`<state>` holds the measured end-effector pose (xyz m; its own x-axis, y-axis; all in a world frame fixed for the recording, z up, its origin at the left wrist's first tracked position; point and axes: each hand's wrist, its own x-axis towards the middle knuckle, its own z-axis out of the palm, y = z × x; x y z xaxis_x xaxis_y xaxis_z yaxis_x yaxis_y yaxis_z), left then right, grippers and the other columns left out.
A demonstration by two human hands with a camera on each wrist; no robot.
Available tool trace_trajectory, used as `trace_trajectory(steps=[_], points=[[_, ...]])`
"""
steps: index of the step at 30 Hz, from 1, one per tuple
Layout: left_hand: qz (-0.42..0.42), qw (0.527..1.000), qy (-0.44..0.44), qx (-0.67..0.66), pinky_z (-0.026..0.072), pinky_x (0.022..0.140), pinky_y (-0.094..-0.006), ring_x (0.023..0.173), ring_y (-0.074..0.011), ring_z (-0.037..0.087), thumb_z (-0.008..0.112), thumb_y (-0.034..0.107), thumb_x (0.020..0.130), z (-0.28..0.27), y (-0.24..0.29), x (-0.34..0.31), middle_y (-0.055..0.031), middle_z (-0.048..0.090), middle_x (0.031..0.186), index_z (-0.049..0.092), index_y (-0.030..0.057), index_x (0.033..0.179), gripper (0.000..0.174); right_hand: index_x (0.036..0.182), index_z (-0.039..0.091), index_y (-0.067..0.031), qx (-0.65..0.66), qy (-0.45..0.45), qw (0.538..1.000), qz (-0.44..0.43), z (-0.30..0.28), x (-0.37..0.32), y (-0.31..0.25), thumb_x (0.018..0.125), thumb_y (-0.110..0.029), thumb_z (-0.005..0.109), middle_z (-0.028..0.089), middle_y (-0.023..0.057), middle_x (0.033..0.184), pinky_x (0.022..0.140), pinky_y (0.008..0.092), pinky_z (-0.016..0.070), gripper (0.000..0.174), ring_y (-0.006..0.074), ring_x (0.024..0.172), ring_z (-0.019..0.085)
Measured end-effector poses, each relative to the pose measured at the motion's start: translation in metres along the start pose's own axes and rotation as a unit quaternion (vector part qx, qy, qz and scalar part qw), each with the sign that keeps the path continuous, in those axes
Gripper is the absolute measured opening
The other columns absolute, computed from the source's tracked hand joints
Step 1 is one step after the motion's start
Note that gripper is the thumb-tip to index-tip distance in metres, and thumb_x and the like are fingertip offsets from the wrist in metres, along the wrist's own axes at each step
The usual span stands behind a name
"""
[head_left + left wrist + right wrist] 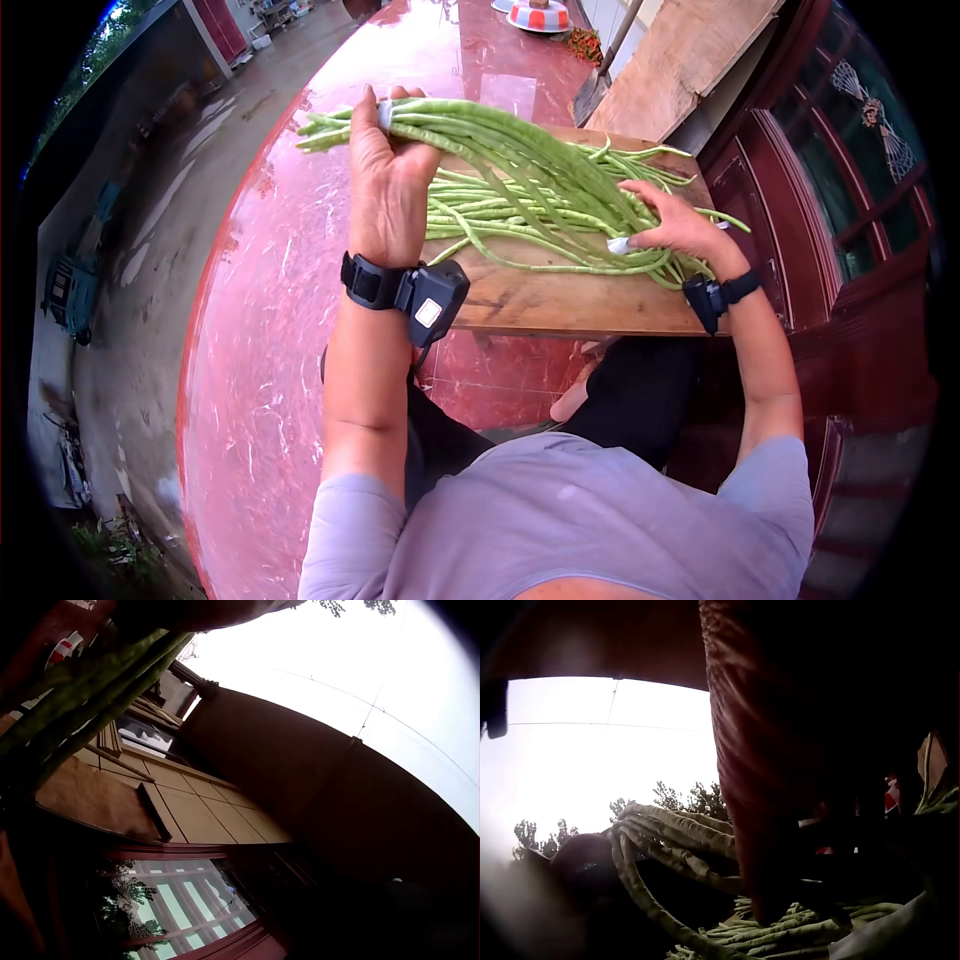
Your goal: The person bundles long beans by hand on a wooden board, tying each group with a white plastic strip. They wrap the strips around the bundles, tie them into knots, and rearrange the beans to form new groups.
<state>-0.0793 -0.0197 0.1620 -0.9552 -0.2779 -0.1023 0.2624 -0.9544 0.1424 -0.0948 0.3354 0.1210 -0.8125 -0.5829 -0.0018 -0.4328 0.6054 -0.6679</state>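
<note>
So yeah, your wooden desk [580, 308] carried long green beans [478, 205], a bunch [525, 140] arched above them, your left hand [390, 190] gripped its raised end, your right hand [688, 226] its drooping end, and a white band [385, 115] wrapped the raised one.

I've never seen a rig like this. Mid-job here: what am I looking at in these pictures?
There's no robot: a person works with two bare hands. The wide picture comes from a head-worn camera; the darker two come from the left wrist camera and right wrist camera. The left hand holds up a bean bunch near one end; it arcs across to the right hand, which grips it too. More beans lie on the wooden table.
</note>
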Motion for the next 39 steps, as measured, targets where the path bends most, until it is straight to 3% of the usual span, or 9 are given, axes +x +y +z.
trace_trajectory(steps=[4, 8, 11, 17, 21, 25, 31, 34, 39], points=[[0.032, 0.996, -0.064, 0.050, 0.0493, 0.090, -0.0403, 0.089, -0.0243, 0.058, 0.073, 0.020, 0.088, 0.031, -0.016, -0.023, -0.0096, 0.060, 0.090, 0.054, 0.0020, 0.100, 0.029, 0.136, 0.046, -0.0015, -0.162, 0.237, 0.945, -0.155, 0.022, -0.018, -0.012, 0.080, -0.026, 0.071, 0.057, 0.0160, 0.122, 0.103, 0.0376, 0.0397, 0.066, 0.0256, 0.118, 0.054], [0.031, 0.994, -0.070, 0.078, 0.0461, 0.091, -0.0547, 0.091, -0.0308, 0.060, 0.069, 0.023, 0.090, 0.061, -0.025, -0.021, -0.0128, 0.063, 0.088, 0.053, 0.0039, 0.101, 0.027, 0.137, 0.045, -0.0031, 0.242, 0.129, 0.956, -0.100, 0.061, -0.081, -0.038, 0.090, -0.038, 0.063, 0.053, 0.0174, 0.129, 0.093, 0.0388, 0.0486, 0.061, 0.0276, 0.110, 0.060], [-0.025, 0.983, -0.157, 0.092, 0.0472, 0.090, -0.0483, 0.092, -0.0286, 0.058, 0.067, 0.021, 0.092, 0.076, -0.028, -0.021, -0.0133, 0.060, 0.092, 0.053, 0.0033, 0.103, 0.025, 0.145, 0.031, -0.0017, 0.640, -0.134, 0.756, -0.017, 0.119, -0.079, -0.051, 0.089, -0.055, 0.061, 0.047, 0.0205, 0.138, 0.094, 0.0417, 0.0498, 0.083, 0.0304, 0.120, 0.054], [-0.052, 0.966, -0.252, 0.030, 0.0502, 0.076, -0.0359, 0.077, -0.0223, 0.056, 0.068, 0.015, 0.091, 0.129, -0.036, -0.093, -0.0108, 0.056, 0.082, 0.055, 0.0026, 0.094, 0.018, 0.148, 0.025, -0.0021, 0.893, 0.028, 0.430, -0.133, 0.098, -0.031, -0.023, 0.085, -0.063, 0.059, 0.043, 0.0232, 0.142, 0.102, 0.0472, 0.0450, 0.094, 0.0343, 0.131, 0.043], [0.011, 0.944, -0.323, 0.064, 0.0516, 0.086, -0.0380, 0.086, -0.0253, 0.061, 0.068, 0.017, 0.091, 0.144, 0.002, -0.103, -0.0133, 0.062, 0.087, 0.058, 0.0041, 0.099, 0.018, 0.146, 0.032, -0.0005, 0.854, 0.108, 0.456, -0.223, 0.060, -0.032, -0.019, 0.086, -0.062, 0.059, 0.042, 0.0235, 0.143, 0.109, 0.0503, 0.0360, 0.090, 0.0360, 0.131, 0.042], [-0.100, 0.896, -0.420, 0.107, 0.0301, 0.111, -0.0585, 0.120, -0.0362, 0.051, 0.060, 0.021, 0.094, 0.147, 0.092, -0.064, -0.0194, 0.060, 0.109, 0.054, -0.0052, 0.112, 0.032, 0.140, 0.040, 0.0021, 0.842, 0.080, 0.483, -0.228, 0.030, -0.043, -0.011, 0.090, -0.061, 0.054, 0.042, 0.0234, 0.145, 0.111, 0.0532, 0.0306, 0.081, 0.0372, 0.134, 0.040], [0.116, 0.880, -0.384, 0.257, 0.0448, 0.101, -0.0280, 0.112, -0.0170, 0.054, 0.050, 0.020, 0.101, 0.071, 0.078, -0.016, -0.0154, 0.059, 0.118, 0.055, -0.0071, 0.118, 0.033, 0.129, 0.046, 0.0088, 0.856, 0.201, 0.466, -0.097, -0.010, -0.039, -0.003, 0.094, -0.052, 0.051, 0.047, 0.0235, 0.139, 0.111, 0.0563, 0.0294, 0.070, 0.0385, 0.129, 0.043], [0.316, 0.723, -0.268, 0.552, 0.0503, 0.095, -0.0245, 0.110, -0.0164, 0.055, 0.046, 0.026, 0.103, 0.029, 0.041, -0.005, -0.0190, 0.059, 0.116, 0.055, -0.0103, 0.116, 0.039, 0.130, 0.043, 0.0059, 0.859, 0.228, 0.447, -0.103, -0.024, -0.030, 0.011, 0.096, -0.046, 0.049, 0.050, 0.0220, 0.133, 0.107, 0.0572, 0.0319, 0.062, 0.0382, 0.124, 0.046], [0.241, 0.709, -0.181, 0.637, 0.0472, 0.084, -0.0240, 0.094, -0.0147, 0.053, 0.079, -0.001, 0.073, -0.041, 0.011, 0.056, -0.0118, 0.057, 0.105, 0.031, -0.0049, 0.124, 0.070, 0.126, 0.047, 0.0028, 0.889, 0.204, 0.397, -0.106, -0.033, -0.008, 0.071, 0.098, -0.041, 0.047, 0.055, 0.0224, 0.121, 0.107, 0.0575, 0.0314, 0.052, 0.0363, 0.116, 0.049]])
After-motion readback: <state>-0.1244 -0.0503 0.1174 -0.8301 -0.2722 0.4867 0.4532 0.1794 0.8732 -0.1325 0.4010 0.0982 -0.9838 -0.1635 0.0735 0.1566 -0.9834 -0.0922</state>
